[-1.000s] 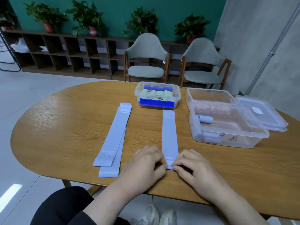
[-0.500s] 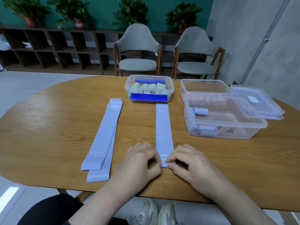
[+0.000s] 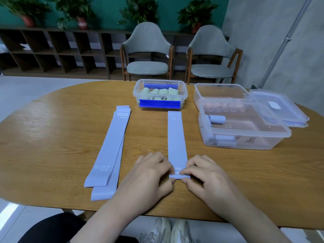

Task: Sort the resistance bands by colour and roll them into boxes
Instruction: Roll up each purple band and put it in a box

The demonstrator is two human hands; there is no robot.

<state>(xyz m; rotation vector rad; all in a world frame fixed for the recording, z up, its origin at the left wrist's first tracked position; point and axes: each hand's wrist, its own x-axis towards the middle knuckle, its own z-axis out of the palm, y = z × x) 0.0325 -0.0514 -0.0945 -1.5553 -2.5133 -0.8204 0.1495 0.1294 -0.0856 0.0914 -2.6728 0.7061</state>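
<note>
Now the near end of the purple band (image 3: 177,137) on the table (image 3: 52,137) is curled into a tiny roll, pinched by the left hand (image 3: 150,174) and right hand (image 3: 208,174); it looks soft, light and bendy, so holding both edges seems best.

Bare forearms, dark trousers (image 3: 50,228), pale sneakers (image 3: 168,231) (laced, slightly worn).

Your fingers (image 3: 171,170) cover both ends of the small roll on the lavender band (image 3: 177,137). Beyond them to the right, the handwritten label on the near clear box (image 3: 245,137) is unreadable, and the pink contents of the box behind (image 3: 219,92) blur together.
</note>
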